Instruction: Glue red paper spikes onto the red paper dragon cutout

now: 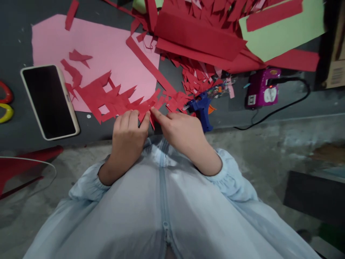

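A jagged red paper cutout [115, 97] with pointed tips and small square holes lies at the table's near edge, partly over a pink sheet [94, 46]. My left hand [128, 135] grips its lower edge, fingers curled over it and thumb on the paper. My right hand [185, 135] presses the same cutout with its index fingertip, close to the left thumb; its other fingers are folded and partly hidden. Just right of that hand lies a blue glue gun [201, 108], its nozzle pointing left towards small red scraps [176, 101].
A phone [50, 102] lies at the left, beside red and yellow scissor handles [5, 102]. Folded red paper [199, 32], shredded scraps [195, 79] and a green sheet [285, 32] cover the back. A purple power box [264, 88] with a black cable [293, 102] sits at right.
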Demonstrator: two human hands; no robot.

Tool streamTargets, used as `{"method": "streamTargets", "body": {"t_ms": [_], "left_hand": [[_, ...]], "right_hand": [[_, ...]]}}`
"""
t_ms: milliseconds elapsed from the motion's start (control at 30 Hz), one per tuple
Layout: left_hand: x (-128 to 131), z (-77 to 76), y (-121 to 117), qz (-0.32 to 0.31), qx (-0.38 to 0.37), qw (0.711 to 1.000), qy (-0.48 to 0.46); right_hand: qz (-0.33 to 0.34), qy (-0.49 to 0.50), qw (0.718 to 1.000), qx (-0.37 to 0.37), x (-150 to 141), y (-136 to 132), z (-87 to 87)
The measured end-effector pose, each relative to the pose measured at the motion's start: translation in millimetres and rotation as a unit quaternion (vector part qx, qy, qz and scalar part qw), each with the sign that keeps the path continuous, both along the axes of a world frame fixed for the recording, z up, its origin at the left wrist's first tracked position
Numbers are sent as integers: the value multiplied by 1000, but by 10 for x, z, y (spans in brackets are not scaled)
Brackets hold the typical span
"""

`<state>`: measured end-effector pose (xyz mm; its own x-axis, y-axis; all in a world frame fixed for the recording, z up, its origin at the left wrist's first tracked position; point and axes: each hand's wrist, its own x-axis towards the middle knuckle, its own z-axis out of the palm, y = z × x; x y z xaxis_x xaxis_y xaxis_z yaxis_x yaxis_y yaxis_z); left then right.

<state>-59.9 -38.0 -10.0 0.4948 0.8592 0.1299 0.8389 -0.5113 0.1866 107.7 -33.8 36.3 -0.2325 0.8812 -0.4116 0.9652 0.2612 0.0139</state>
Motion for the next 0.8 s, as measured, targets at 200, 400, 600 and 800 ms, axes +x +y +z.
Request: {"method": "streamTargets", "body": {"t_ms": [200, 400, 600, 800], "left_hand": [[0, -5, -12, 9, -11, 1000, -16], [8, 3, -8, -1, 30, 999, 33], [7, 15, -12, -2, 11, 1000, 28], [9, 20, -18, -3, 18, 999, 35]], "right_hand": [[-10, -30, 999, -14, 12, -11, 48], [-2, -11, 1000, -18, -17, 28, 28], [-18, -48, 997, -53, -28, -20, 51], [-13, -29, 999, -27, -32, -36, 45]]}}
